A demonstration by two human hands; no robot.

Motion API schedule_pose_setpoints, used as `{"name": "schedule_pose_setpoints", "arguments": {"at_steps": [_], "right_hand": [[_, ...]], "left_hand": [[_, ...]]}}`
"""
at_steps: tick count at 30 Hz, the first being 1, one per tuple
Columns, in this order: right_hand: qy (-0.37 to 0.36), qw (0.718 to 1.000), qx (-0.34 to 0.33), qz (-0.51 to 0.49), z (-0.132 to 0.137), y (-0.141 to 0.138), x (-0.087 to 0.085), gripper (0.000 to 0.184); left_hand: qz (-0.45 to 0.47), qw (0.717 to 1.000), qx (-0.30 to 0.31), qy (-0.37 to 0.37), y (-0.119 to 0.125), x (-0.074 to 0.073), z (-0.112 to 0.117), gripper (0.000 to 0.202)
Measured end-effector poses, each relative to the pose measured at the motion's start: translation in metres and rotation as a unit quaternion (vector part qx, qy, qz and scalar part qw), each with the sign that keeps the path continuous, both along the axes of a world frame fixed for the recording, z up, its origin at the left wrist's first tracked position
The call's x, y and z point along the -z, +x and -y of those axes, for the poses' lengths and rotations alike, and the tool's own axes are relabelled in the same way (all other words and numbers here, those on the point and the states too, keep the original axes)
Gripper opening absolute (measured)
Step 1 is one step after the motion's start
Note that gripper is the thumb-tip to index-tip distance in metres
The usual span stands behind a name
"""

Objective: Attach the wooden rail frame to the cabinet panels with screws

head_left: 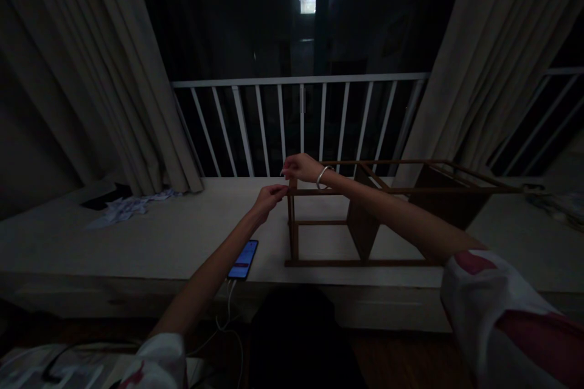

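Note:
A brown wooden shelf frame [364,249] lies on its side on the white window ledge, its thin bars and darker panels stretching to the right. At its upper left corner, my left hand [270,199] pinches the end of the frame between thumb and fingers. Just above that corner is my right hand [301,168], with a silver bangle at the wrist. Its fingers are pressed together, and a small pale tip shows at them, too small and dark to name. My right forearm crosses in front of part of the frame.
A lit phone [243,260] lies at the ledge's front edge with a white cable [229,298] hanging down. Crumpled papers [125,209] lie at the left by the curtain [123,73]. A white railing [301,80] stands behind the ledge [182,243].

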State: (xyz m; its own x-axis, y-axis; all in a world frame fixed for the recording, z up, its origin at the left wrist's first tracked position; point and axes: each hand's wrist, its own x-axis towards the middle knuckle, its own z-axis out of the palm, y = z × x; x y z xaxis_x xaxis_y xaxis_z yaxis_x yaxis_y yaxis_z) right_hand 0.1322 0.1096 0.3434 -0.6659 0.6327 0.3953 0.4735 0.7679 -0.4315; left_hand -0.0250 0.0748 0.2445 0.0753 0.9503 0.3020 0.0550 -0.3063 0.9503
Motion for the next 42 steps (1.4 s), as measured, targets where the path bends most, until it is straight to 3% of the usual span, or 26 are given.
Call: {"name": "schedule_pose_setpoints", "arguments": {"at_steps": [3, 7, 14, 31, 42], "right_hand": [[-0.083, 0.987, -0.065, -0.122, -0.007, -0.005, 0.008, 0.029], [-0.156, 0.958, -0.053, -0.235, -0.014, -0.007, 0.025, 0.033], [-0.259, 0.917, -0.131, -0.274, -0.021, -0.005, 0.042, 0.037], [-0.251, 0.905, -0.181, -0.294, -0.029, 0.0, 0.05, 0.033], [-0.203, 0.929, -0.159, -0.266, -0.028, -0.003, 0.05, 0.028]], "left_hand": [[0.0, 1.0, 0.016, 0.002, 0.0, -0.001, 0.001, 0.037], [0.014, 0.999, 0.038, -0.008, 0.0, -0.002, 0.002, 0.039], [0.056, 0.994, 0.067, -0.059, -0.002, -0.003, 0.0, 0.036], [0.033, 0.996, 0.046, -0.07, -0.005, -0.002, -0.009, 0.036], [0.023, 0.998, 0.02, -0.05, -0.001, -0.004, -0.006, 0.034]]}}
